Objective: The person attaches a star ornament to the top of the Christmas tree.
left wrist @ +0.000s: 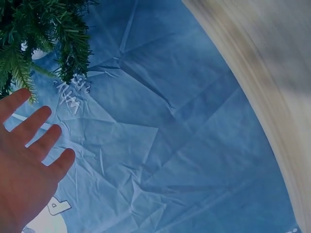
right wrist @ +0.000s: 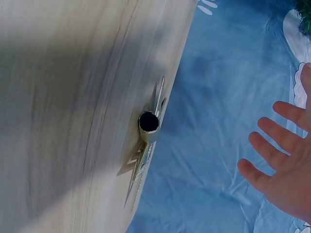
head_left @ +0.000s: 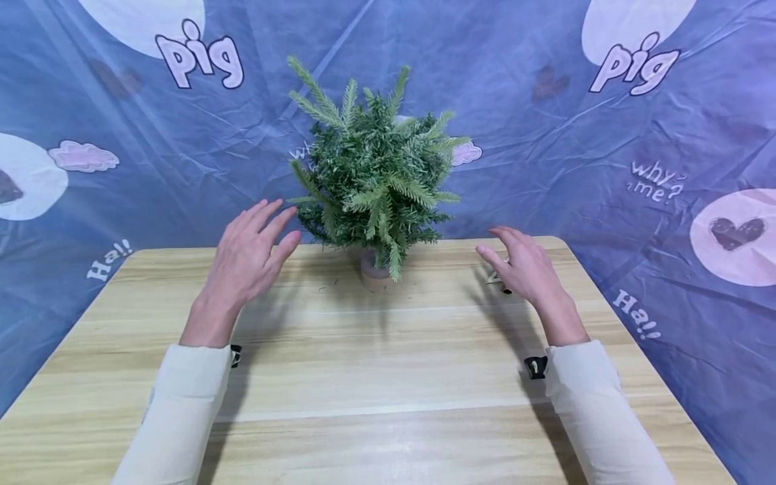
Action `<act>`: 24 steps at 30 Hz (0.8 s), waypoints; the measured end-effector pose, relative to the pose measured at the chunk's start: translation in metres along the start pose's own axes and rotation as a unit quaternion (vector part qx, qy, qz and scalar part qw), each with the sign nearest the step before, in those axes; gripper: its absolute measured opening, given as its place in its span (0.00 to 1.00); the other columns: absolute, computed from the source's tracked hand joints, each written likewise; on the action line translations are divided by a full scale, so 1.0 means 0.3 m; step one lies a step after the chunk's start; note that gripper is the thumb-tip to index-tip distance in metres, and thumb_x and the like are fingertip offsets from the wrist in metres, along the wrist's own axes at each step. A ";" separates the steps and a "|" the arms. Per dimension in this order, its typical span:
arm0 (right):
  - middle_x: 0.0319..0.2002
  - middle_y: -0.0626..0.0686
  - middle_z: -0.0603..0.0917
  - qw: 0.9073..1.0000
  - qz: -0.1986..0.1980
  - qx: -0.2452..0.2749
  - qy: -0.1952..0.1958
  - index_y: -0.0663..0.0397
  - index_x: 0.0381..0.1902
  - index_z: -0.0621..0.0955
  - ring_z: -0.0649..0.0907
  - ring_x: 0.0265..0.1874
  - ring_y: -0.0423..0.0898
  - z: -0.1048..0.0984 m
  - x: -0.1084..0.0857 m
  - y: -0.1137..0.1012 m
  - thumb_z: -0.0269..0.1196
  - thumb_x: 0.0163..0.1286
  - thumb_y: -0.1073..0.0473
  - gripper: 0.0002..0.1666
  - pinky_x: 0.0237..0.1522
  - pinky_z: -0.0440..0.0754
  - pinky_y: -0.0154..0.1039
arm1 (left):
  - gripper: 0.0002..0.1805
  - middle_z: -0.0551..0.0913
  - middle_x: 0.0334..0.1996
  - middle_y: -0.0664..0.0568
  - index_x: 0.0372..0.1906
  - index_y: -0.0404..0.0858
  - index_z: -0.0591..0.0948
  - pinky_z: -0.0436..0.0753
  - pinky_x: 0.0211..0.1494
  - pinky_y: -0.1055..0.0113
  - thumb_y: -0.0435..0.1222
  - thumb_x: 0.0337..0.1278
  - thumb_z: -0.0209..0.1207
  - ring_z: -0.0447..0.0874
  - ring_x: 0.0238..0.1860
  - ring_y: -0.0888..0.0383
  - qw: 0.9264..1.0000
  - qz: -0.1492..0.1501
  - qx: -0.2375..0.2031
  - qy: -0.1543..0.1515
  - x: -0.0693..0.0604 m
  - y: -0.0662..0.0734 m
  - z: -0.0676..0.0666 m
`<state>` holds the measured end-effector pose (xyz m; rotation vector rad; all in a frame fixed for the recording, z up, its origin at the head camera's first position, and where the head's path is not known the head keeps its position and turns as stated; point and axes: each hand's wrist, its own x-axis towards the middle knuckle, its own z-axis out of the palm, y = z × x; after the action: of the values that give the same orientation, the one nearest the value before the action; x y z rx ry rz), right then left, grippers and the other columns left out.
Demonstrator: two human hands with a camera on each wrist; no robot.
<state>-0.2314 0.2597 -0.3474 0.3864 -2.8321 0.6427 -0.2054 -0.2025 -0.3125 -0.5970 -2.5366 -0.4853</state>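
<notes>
Bushy green needle-leaved tree [head_left: 376, 168] stood between the left hand [head_left: 245, 252] and right hand [head_left: 527, 266]

The tree rose from a short, round, pale base [head_left: 376, 277] near the back edge of a light wood-grain desk [head_left: 376, 377], its lighter green sprigs poking out from darker foliage. The left hand was raised just beside its lower branches, fingers loosely extended and the thumb apart; whether the fingertips touched the needles could not be told. The right hand hung in the air farther from the tree, on its other side, with fingers relaxed and spread.

Near the right hand, close to the desk's edge, lay a small shiny piece with thin pointed parts and a short gold-toned hollow tube [right wrist: 149, 137], dark inside. In the head view, the right hand partly hid it.

Pale, off-white long sleeves [head_left: 188, 391] covered both forearms, and a small black device [head_left: 536, 367] showed at each cuff. Behind the desk hung a creased blue cloth [head_left: 242, 148] printed with white lettering, clouds and hearts.
</notes>
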 end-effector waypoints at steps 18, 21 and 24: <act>0.71 0.70 0.67 1.000 0.005 0.026 -0.015 0.64 0.71 0.69 0.65 0.70 0.70 -0.008 0.017 0.045 0.51 0.79 0.36 0.40 0.69 0.59 0.67 | 0.37 0.77 0.64 0.37 0.65 0.36 0.79 0.71 0.61 0.37 0.61 0.76 0.42 0.71 0.66 0.37 0.991 0.040 -0.029 0.123 0.078 0.021 0.004; 0.70 0.70 0.68 0.999 -0.001 0.030 -0.011 0.64 0.71 0.70 0.67 0.68 0.70 -0.012 0.016 0.054 0.52 0.79 0.38 0.39 0.69 0.60 0.67 | 0.39 0.78 0.64 0.38 0.65 0.36 0.79 0.72 0.61 0.37 0.64 0.75 0.40 0.72 0.66 0.37 0.989 0.039 -0.043 0.133 0.090 0.031 -0.002; 0.70 0.70 0.69 0.999 -0.001 0.033 -0.011 0.64 0.70 0.70 0.71 0.65 0.70 -0.015 0.013 0.060 0.53 0.79 0.39 0.38 0.67 0.62 0.67 | 0.40 0.78 0.63 0.39 0.65 0.36 0.79 0.70 0.64 0.39 0.65 0.74 0.40 0.72 0.67 0.38 0.987 0.035 -0.060 0.143 0.101 0.040 -0.011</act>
<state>-0.2398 0.2765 -0.3494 0.4092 -2.8373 0.7391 -0.2220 -0.1841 -0.2911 -0.6094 -2.2200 -0.6522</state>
